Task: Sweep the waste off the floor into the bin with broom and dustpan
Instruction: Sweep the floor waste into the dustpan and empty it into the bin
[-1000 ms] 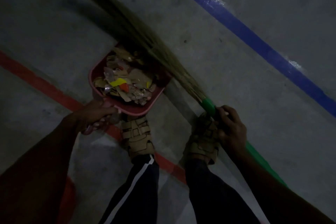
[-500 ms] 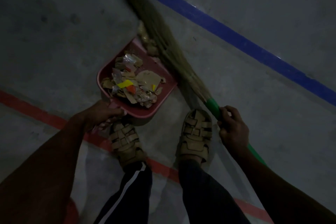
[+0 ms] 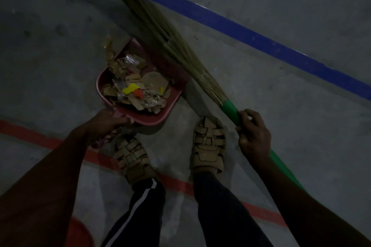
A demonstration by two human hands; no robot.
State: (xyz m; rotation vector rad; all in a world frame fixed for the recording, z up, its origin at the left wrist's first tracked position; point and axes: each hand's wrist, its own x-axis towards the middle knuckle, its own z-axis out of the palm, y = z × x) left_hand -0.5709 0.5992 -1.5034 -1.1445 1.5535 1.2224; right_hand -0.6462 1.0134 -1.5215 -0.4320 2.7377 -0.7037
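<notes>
left hand (image 3: 104,124) grips dustpan (image 3: 170,106) handle | right hand (image 3: 254,136) curled round broom (image 3: 228,107) | bristles swung from pan mouth to its right side | waste (image 3: 136,88) sits in pan, scraps at lip | bin unseen; carry likely next

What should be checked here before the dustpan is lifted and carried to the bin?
1. Left hand grips the dustpan handle: ok.
2. Right hand grips the broom on its green handle: ok.
3. Waste sits inside the pan: mostly ok, but a few scraps lie at the far lip, half out: not ok.
4. Broom bristles clear of the pan: not ok, they lie along its right edge.
5. Bin in view: cannot tell where it stands.
6. Floor nearby free of loose waste: ok in view, though dim.
</notes>
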